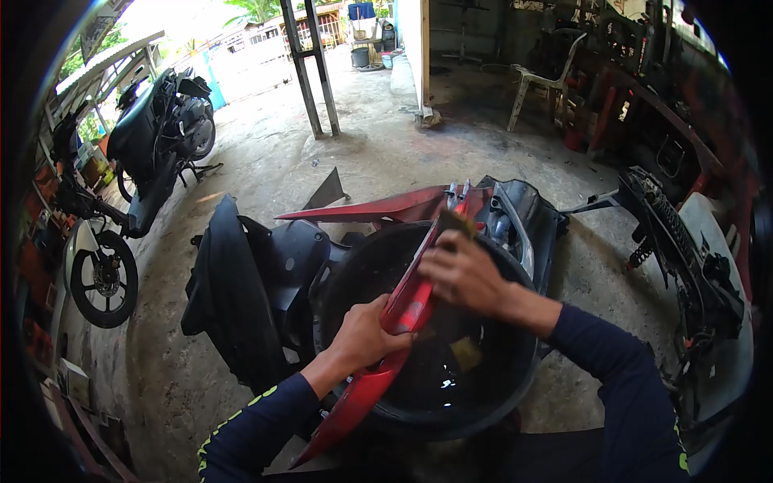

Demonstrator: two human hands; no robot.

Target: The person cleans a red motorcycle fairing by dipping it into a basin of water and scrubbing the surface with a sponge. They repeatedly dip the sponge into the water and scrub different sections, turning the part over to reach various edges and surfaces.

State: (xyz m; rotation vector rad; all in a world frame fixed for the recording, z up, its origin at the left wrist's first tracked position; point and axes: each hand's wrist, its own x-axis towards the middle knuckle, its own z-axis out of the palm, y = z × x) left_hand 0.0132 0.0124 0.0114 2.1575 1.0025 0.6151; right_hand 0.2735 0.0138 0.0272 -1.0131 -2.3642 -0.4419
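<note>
A long red motorcycle fairing panel point(412, 304) is held at a slant over a round black tub point(527, 354) of dark water. My left hand point(362, 336) is closed around the panel's middle, thumb across its face. Higher up, my right hand point(467, 270) presses a dark scouring pad with a yellowish edge point(457, 224) against the panel's upper part; motion blurs the fingers a little. A yellowish piece, perhaps a sponge point(465, 352), shows in the water. The panel's lower end reaches past the tub's near rim.
Black body panels point(233, 282) lie left of the tub, with another red panel point(370, 211) behind it. Black and grey parts point(523, 213) sit behind right. A motorcycle frame point(668, 233) stands at right, a motorcycle point(153, 137) at left. A plastic chair point(547, 80) and metal post point(310, 68) stand farther back.
</note>
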